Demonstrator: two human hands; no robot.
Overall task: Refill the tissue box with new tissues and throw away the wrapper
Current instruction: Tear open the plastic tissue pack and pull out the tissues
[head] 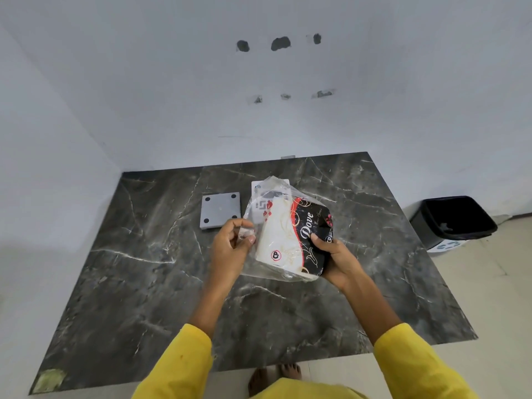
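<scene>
I hold a pack of tissues above the dark marble table. Its clear plastic wrapper has a white, red and black "Dove" print. My right hand grips the black printed end of the pack from below. My left hand pinches the loose clear edge of the wrapper at the pack's left side. A white tissue box stands behind the pack, mostly hidden by it. A flat grey square lid with dark corner dots lies on the table left of the box.
A black waste bin with a black liner stands on the floor right of the table. White walls close the back and left sides. My bare feet show at the table's near edge.
</scene>
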